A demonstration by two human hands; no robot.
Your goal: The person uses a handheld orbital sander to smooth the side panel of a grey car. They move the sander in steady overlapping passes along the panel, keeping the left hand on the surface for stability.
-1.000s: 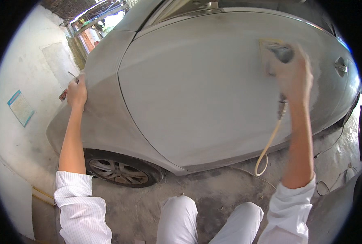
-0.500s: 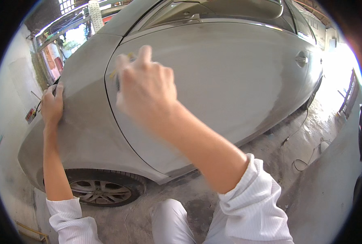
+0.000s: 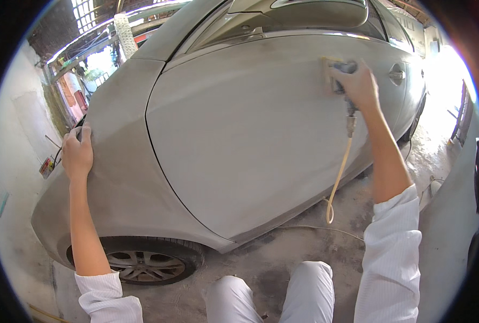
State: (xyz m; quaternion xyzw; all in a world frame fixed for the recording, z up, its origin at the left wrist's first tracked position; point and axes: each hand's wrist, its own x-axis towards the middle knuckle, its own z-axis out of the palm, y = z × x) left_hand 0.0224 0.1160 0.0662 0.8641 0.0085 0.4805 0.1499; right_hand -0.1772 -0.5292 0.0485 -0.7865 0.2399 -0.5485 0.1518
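My right hand (image 3: 362, 86) is wrapped around a small dark sander (image 3: 338, 78) with a yellowish pad edge. It is held against the pale grey car door (image 3: 239, 118), short of the door handle (image 3: 396, 75); motion blurs the hand. From the sander's lower end a cream air hose (image 3: 343, 167) hangs in front of the door. My left hand (image 3: 78, 153) lies on the front fender (image 3: 115, 145) with fingers stretched forward. A dark patch shows by those fingertips, too small to make out.
Below the fender is the front wheel (image 3: 149, 265). A side mirror (image 3: 325, 12) juts out above the door. The hose trails over the dusty concrete floor (image 3: 282, 250). A whitish wall (image 3: 16, 177) stands close on the left, and a pale grey surface (image 3: 449, 237) curves up on the right.
My right hand has swept the sander rightward across the door, from the front seam towards the handle. The hose has come into view. My left hand has stayed on the fender.
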